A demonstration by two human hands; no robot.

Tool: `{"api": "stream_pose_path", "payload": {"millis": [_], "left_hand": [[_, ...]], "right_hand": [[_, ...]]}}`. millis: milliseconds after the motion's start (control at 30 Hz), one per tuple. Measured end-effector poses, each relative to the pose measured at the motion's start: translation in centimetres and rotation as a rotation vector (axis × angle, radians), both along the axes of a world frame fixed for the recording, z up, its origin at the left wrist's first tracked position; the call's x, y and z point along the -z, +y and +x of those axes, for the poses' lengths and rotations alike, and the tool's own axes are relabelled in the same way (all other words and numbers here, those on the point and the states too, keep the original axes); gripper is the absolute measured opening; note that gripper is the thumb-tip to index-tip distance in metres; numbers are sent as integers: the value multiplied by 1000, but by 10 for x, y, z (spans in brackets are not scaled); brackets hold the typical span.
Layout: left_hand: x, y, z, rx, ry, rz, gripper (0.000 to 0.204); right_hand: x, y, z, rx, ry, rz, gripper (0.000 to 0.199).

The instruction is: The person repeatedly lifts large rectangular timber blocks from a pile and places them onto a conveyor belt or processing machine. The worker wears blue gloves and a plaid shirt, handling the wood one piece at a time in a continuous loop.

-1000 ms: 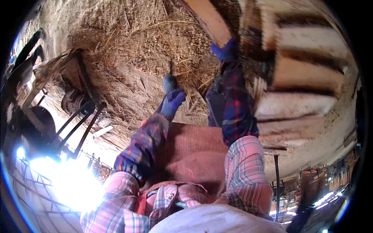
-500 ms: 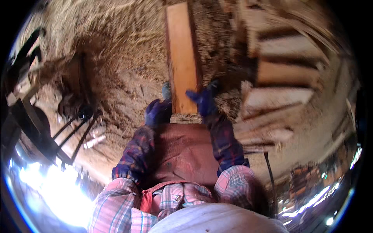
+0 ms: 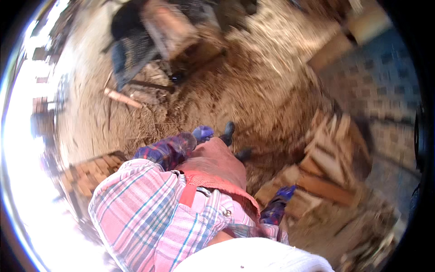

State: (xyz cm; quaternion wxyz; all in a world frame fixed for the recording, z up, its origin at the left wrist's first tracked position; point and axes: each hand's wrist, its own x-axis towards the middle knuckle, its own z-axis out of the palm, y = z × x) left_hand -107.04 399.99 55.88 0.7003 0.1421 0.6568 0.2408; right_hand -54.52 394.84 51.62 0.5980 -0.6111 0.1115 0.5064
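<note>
My left hand (image 3: 202,133), in a blue-purple glove, hangs in front of my reddish apron (image 3: 216,161). Its fingers are loosely bent apart, and I see nothing in them. Lower right, my right hand (image 3: 286,192) reaches out in a matching glove beside the end of an orange-brown board (image 3: 327,187). Its fingers look stretched out; blur hides whether they touch the wood. That board lies among paler split wood pieces (image 3: 333,149) in a pile. Dark boots (image 3: 228,133) show beyond the apron.
Brown shavings and dirt (image 3: 267,99) cover the ground. A blurred wooden block (image 3: 170,31) stands at the upper left near a dark mesh-like thing (image 3: 133,56). A pale stick (image 3: 122,98) lies below them. Stacked wood (image 3: 93,174) sits at left; a blue-grey patterned surface (image 3: 380,86) rises at right.
My view has swung round to the left. The board that lay between both hands is no longer between them. My hands have moved apart, the right one toward the wood pile.
</note>
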Motion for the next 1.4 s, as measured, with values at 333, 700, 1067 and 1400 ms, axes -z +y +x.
{"api": "stream_pose_path", "payload": {"millis": [333,700,1067,1400], "left_hand": [[-38,-8,-208,-818,-327,133,57],[-69,113,-303,-822,-382,264,55],[-28,160,-327,-918,-582,301,72],[-32,25,-353,-1145,-493,204,52]], "right_hand": [[-90,193,-472,-1443,-459,902,9],[-272,369,-690,-1344,-142,1113,24],[-150,590,-733,-1809,-1426,312,41],[-119,413,-717,-1314,52,346,46]]}}
